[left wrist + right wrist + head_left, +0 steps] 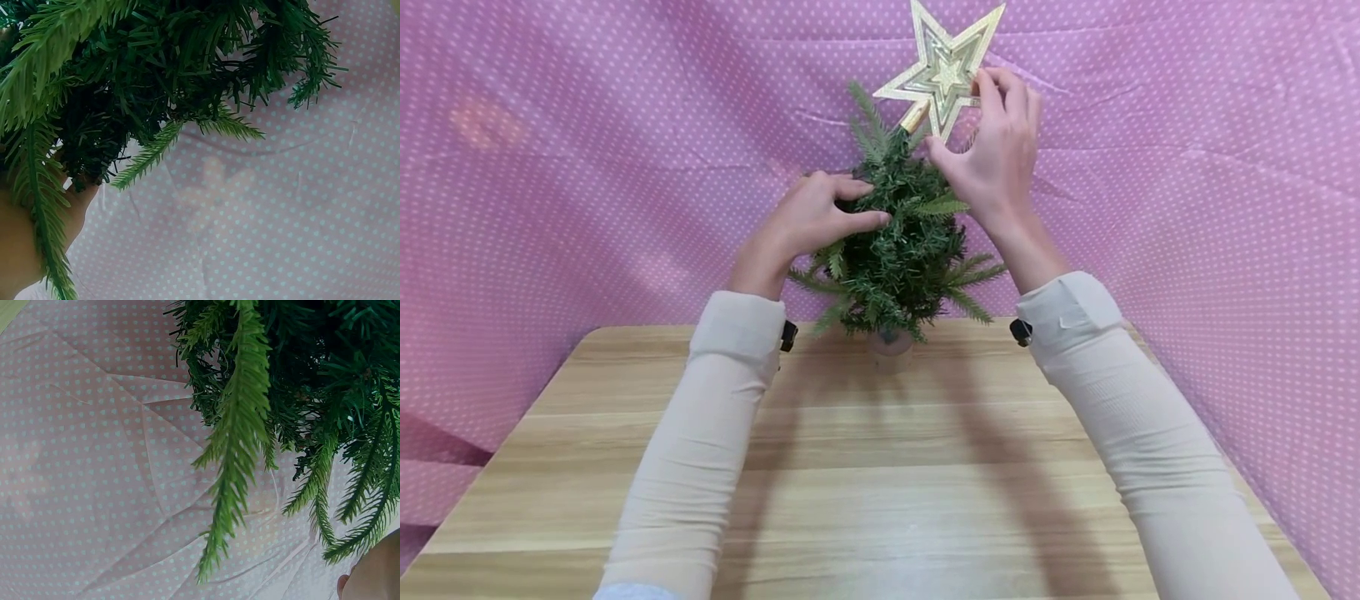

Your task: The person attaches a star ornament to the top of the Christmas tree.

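A small artificial Christmas tree [898, 250] stands at the far edge of the table, its dark green needles mixed with lighter sprigs. My left hand [808, 212] grips its upper part from the left, thumb in front and fingertips among the branches. On top, a gold star [946, 73] tilts to the right above its gold sleeve [914, 116]. With my right hand [1000, 158] I hold the star, fingertips at its right edge and thumb by its lower point. Both wrist views show mostly tree branches [156, 69], with part of the right hand [375, 572] in a lower corner.
The tree's pale round base [891, 352] rests on the light wood table [880, 467]. Pink dotted cloth [625, 167] hangs behind the table and along both sides, close behind the tree and star.
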`<state>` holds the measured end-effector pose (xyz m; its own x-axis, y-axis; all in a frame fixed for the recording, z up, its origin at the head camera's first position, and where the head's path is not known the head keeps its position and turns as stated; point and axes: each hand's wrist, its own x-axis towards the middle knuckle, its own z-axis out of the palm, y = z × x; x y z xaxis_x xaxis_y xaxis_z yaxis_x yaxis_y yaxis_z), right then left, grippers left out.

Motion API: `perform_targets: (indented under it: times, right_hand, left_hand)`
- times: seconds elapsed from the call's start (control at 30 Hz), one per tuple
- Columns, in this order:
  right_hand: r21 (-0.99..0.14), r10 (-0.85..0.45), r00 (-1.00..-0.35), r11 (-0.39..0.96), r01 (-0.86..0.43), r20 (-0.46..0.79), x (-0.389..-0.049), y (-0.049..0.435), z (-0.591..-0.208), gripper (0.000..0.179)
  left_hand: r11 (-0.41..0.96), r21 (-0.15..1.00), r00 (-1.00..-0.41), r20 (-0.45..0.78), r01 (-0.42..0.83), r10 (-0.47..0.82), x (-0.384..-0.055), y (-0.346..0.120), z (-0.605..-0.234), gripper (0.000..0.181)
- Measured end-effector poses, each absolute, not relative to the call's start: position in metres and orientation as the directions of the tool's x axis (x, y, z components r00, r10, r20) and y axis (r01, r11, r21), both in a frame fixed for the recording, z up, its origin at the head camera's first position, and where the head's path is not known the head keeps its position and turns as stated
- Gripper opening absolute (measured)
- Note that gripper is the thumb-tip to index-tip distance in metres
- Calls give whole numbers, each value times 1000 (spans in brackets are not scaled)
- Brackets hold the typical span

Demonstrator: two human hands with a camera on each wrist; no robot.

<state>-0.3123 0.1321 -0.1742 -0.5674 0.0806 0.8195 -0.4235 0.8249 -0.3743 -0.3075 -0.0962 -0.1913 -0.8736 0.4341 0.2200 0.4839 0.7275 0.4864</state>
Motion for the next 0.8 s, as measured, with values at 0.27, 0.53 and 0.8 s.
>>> perform_targets:
  times: [0.27,0.53,0.8]
  right_hand:
    - [-342,64,-519,819,-460,852,-314,132,-177,67]
    - [-346,68,-509,808,-477,858,-315,131,-180,66]
    - [-334,57,-500,808,-486,864,-316,130,-182,67]
  left_hand:
    - [722,489,-871,233,490,433,-308,-96,-191,68]
    - [724,477,-866,240,499,439,-307,-96,-192,69]
    - [726,473,-866,244,499,437,-307,-96,-193,69]
